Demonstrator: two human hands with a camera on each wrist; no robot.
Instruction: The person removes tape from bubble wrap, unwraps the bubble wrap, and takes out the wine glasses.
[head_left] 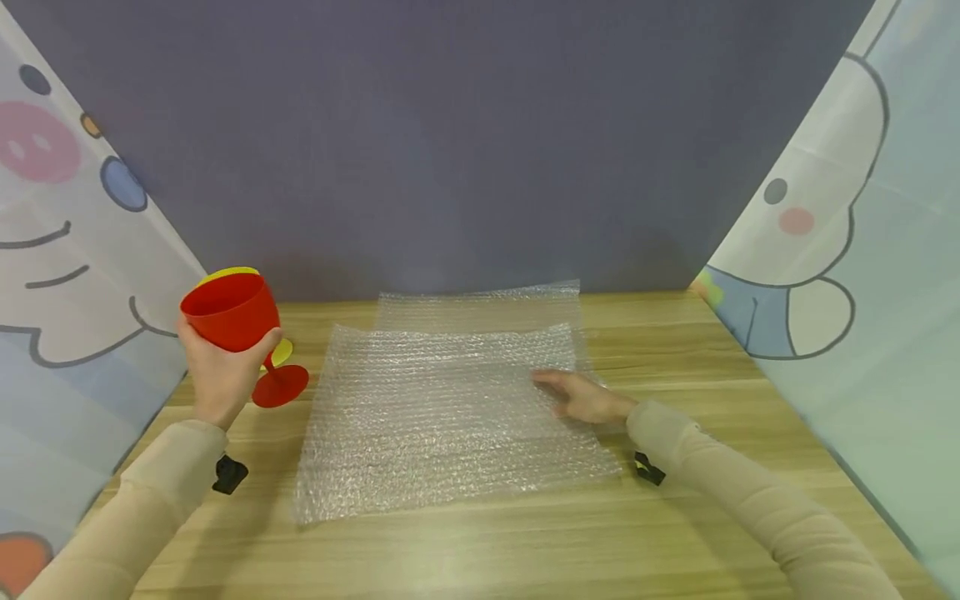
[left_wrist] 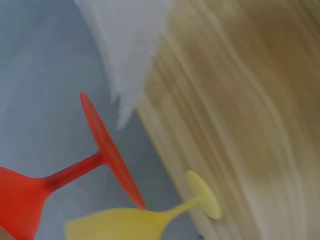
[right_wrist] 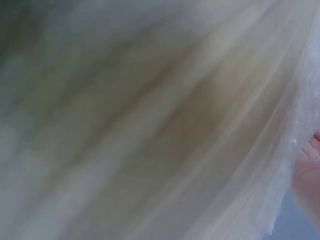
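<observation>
My left hand [head_left: 225,375] grips a red plastic goblet [head_left: 232,312] around its bowl, at the left of the table. The bowl's mouth faces up, tilted, and its stem and round foot [head_left: 281,387] slant to the right. Close behind it stands a yellow goblet [left_wrist: 120,224], mostly hidden by the red one in the head view. A sheet of clear bubble wrap [head_left: 450,417] lies in front of me. Over its right side rests my right hand [head_left: 585,398], fingers extended leftward on the plastic. In the right wrist view, the blurred wrap [right_wrist: 175,125] fills most of the picture.
Another bubble wrap sheet [head_left: 480,310] sticks out behind the front one, near the grey back panel [head_left: 480,150]. The wood-grain table [head_left: 450,550] is flanked by cloth walls with cartoon prints [head_left: 810,208]. Black straps [head_left: 229,474] hang under my wrists.
</observation>
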